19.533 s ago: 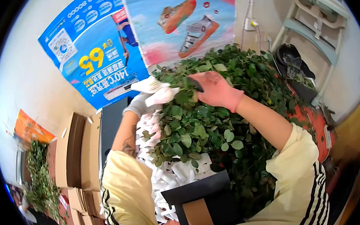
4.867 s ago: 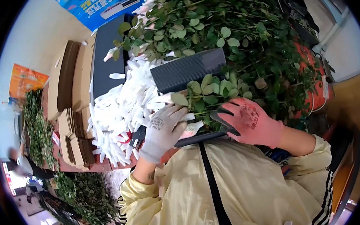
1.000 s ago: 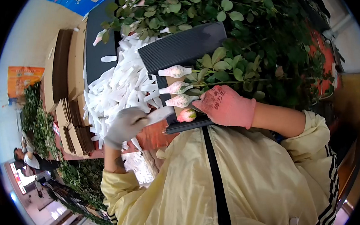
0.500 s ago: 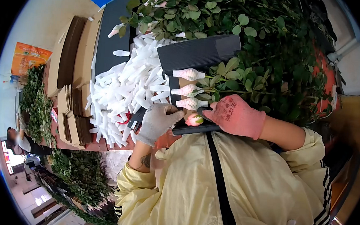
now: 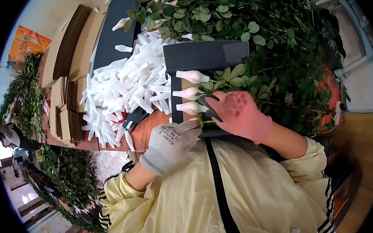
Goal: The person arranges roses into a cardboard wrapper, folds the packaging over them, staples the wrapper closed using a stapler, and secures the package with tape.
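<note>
**Both gloves at the fourth rose, three sleeved heads in a row beside it**

Left hand point(image 5: 170, 143), grey glove: fingers bent in and bunched at the fourth rose, its head mostly covered by them. We can't tell how firmly they grip it. A short piece of its green stem point(image 5: 208, 121) shows just right of the fingertips.

Right hand point(image 5: 240, 113), pink glove with dark fingertips: thumb and forefinger parted in a V, just above that stem; we see nothing between the two tips. The other fingers are tucked out of sight.

Next to the gloves we have three sleeved rose heads point(image 5: 188, 93), side by side across a brown strip point(image 5: 185, 83), heads to the left, leaves to the right. Black corrugated flap point(image 5: 190, 57) beyond them. Heap of white sleeves point(image 5: 126, 87) to the left, black tool point(image 5: 135, 118) at its near edge. Big mass of leafy stems point(image 5: 284, 50) at upper right.
</note>
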A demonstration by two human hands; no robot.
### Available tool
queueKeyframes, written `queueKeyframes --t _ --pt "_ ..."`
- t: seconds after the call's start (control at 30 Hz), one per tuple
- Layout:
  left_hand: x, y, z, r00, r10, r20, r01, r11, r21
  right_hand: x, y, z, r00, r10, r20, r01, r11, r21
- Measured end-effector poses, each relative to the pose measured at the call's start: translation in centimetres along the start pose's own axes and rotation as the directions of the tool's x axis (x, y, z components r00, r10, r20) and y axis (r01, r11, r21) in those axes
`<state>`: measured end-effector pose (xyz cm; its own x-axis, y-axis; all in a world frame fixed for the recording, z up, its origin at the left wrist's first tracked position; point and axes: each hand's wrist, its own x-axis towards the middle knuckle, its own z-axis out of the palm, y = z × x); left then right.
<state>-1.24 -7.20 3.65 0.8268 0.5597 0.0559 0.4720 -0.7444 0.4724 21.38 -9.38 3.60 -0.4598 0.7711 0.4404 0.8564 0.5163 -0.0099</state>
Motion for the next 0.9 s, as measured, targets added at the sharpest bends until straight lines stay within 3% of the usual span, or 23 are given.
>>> queueKeyframes --t 0.03,0.13,0.17,0.2,0.27,0.3,0.33,0.43,0.53,0.6,0.67,0.73,0.87,0.9 --pt "0.0 -0.2 0.2 1.0 0.004 -0.001 -0.004 1.0 0.005 -0.6 -0.1 1.0 0.988 0.029 0.149 -0.038 0.998 0.058" --pt "-0.2 -0.7 0.9 1.0 0.026 0.0 -0.026 1.0 -0.001 -0.1 -0.8 2.2 0.971 -0.048 0.234 0.055 0.998 -0.023" --pt "-0.2 -0.6 1.1 0.999 0.0 -0.037 -0.001 0.999 -0.033 0.0 -0.7 1.3 0.889 0.031 0.456 -0.049 0.998 0.029" --pt "-0.2 -0.5 1.3 0.997 -0.03 -0.077 0.025 0.997 -0.066 -0.1 -0.7 1.3 0.889 0.027 0.457 -0.046 0.999 0.03" --pt "-0.3 -0.3 1.3 0.995 -0.062 -0.075 0.055 0.994 -0.096 -0.8 -0.5 1.7 0.983 0.004 0.183 0.007 0.998 -0.062" --pt "-0.2 -0.2 1.3 0.993 -0.089 -0.077 0.079 0.989 -0.122 -1.1 -0.4 2.1 0.992 -0.01 0.126 0.018 0.998 -0.064" --pt "-0.1 -0.2 1.2 0.992 -0.09 -0.085 0.079 0.989 -0.124 -1.1 -0.3 2.1 0.992 -0.016 0.128 0.025 0.997 -0.069" --pt "0.1 -0.5 0.3 0.994 -0.044 -0.104 0.03 0.991 -0.127 -0.9 -0.6 1.8 0.932 -0.045 0.36 0.061 0.998 -0.035" --pt "1.5 -1.9 -1.6 0.979 -0.155 -0.134 0.143 0.985 -0.095 -1.2 -0.6 2.1 0.95 -0.065 0.305 0.084 0.995 -0.048" --pt "2.1 -3.0 -1.3 0.967 -0.252 -0.025 0.252 0.955 0.153 -1.7 -0.5 2.6 0.966 -0.083 0.244 0.107 0.991 -0.084" --pt "2.2 -4.9 0.0 0.975 -0.221 -0.016 0.22 0.953 0.207 -1.6 -0.4 2.7 0.975 -0.12 0.185 0.144 0.982 -0.124" --pt "2.5 -6.3 -0.4 0.997 0.067 0.033 -0.073 0.967 0.244 -0.9 -0.6 2.4 0.982 -0.085 0.167 0.101 0.991 -0.089" --pt "2.0 -6.9 -1.5 0.99 0.143 0.016 -0.143 0.965 0.22 -1.1 -0.3 2.4 0.899 0.035 0.437 -0.093 0.989 0.111" --pt "1.5 -8.1 -1.1 0.966 0.25 -0.065 -0.233 0.952 0.198 -0.7 -0.5 2.2 0.88 0.055 0.471 -0.102 0.992 0.075"
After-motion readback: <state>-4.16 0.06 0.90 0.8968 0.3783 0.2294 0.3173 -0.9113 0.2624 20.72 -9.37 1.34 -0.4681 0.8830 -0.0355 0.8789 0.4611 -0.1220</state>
